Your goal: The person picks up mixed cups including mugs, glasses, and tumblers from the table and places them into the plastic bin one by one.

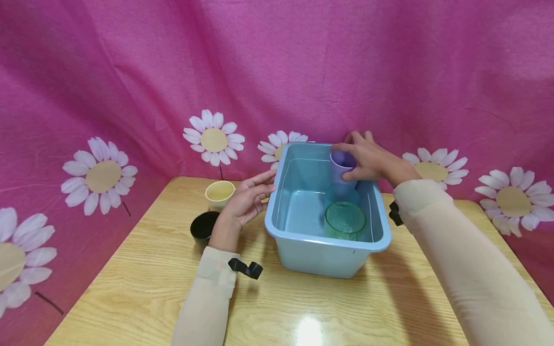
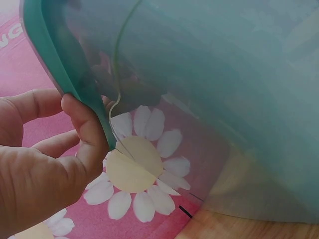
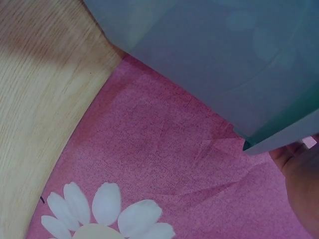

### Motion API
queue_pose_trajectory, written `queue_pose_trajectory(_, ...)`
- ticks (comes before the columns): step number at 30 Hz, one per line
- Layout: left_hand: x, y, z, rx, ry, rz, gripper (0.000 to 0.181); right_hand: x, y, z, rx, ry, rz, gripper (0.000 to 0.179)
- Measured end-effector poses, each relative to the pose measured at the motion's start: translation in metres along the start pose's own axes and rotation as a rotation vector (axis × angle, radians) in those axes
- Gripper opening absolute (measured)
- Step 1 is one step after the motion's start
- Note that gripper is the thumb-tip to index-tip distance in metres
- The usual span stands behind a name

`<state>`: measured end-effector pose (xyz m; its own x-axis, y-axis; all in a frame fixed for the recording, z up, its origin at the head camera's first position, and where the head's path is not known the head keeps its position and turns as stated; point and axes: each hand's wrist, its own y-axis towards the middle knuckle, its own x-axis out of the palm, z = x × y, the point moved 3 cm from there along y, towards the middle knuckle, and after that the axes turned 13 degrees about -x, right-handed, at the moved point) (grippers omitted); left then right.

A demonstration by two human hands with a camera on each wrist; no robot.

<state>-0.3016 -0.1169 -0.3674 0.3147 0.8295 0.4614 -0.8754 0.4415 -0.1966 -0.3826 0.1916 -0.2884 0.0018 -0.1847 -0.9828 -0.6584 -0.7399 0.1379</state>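
My right hand point(image 1: 368, 158) grips a purple cup point(image 1: 343, 161) by its upper part, inside the light blue plastic basin point(image 1: 320, 254) near its far right corner. Below the purple cup is a teal see-through cup point(image 1: 335, 193), partly covered by it. A green see-through cup point(image 1: 345, 218) stands nearer to me, along the basin's right side. At the basin's left rim, my left hand point(image 1: 247, 199) holds the edge with thumb and fingers. The left wrist view shows that hand's thumb point(image 2: 84, 124) against the rim. The purple cup is hidden in both wrist views.
Left of the basin, a cream cup point(image 1: 220, 192) and a black cup point(image 1: 203, 229) stand on the wooden table point(image 1: 277, 307), close beside my left wrist. A pink cloth point(image 1: 277, 72) with white daisies hangs behind the table.
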Motion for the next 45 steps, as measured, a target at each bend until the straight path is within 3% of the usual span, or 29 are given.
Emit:
queue_pose_trajectory(8, 0.000, 0.000, -0.001, 0.003, 0.013, 0.003, 0.055, 0.009, 0.004, 0.000, 0.017, 0.003, -0.060, 0.074)
queue_pose_trajectory(26, 0.000, 0.001, -0.001, -0.005, 0.003, 0.000, 0.053, 0.017, 0.006, 0.002, 0.055, 0.036, -0.105, 0.077)
queue_pose_trajectory(32, -0.001, 0.000, 0.000, -0.001, 0.002, 0.025, 0.053, 0.019, 0.011, 0.004, 0.045, 0.038, -0.109, 0.078)
queue_pose_trajectory(45, -0.001, 0.001, 0.000, -0.005, 0.007, 0.021, 0.053, 0.021, 0.012, 0.003, 0.080, 0.041, -0.179, 0.089)
